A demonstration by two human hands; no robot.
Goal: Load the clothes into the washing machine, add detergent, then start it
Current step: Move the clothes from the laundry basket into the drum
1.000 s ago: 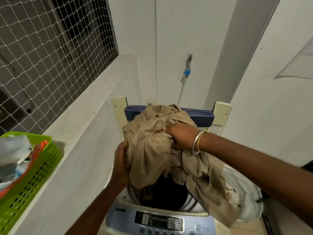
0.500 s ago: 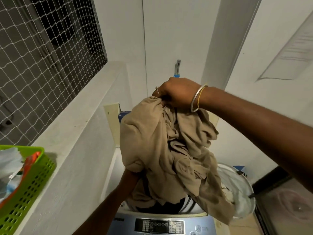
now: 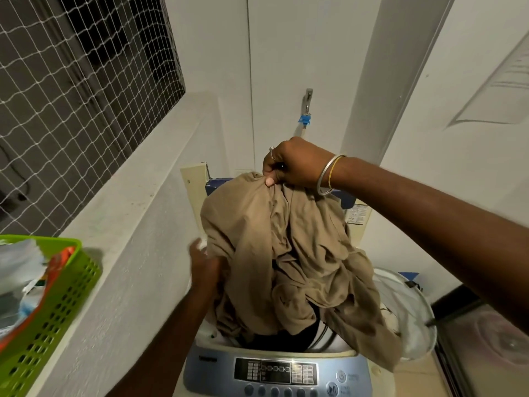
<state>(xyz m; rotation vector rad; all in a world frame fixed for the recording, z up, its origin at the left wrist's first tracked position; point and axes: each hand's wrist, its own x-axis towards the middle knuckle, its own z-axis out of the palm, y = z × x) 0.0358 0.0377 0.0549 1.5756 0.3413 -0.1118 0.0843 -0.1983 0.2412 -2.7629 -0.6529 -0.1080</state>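
A large tan garment [image 3: 286, 253] hangs over the open top of the washing machine [image 3: 274, 373], whose lid stands raised behind. My right hand [image 3: 294, 164] pinches the cloth's top edge and holds it up above the drum. My left hand [image 3: 204, 262] is at the garment's left side; its fingers are blurred and partly hidden by the cloth, so its hold is unclear. The lower folds of the garment reach into the dark drum and drape over the machine's right rim.
A green plastic basket [image 3: 57, 310] with packets stands on the white ledge at left. A netted window is above it. A tap [image 3: 307, 107] is on the back wall. A white round tub [image 3: 406, 310] sits right of the machine.
My right hand has lifted the garment from near the drum and now holds it slightly lower than half a second ago. My left hand has moved up along the cloth's left side.
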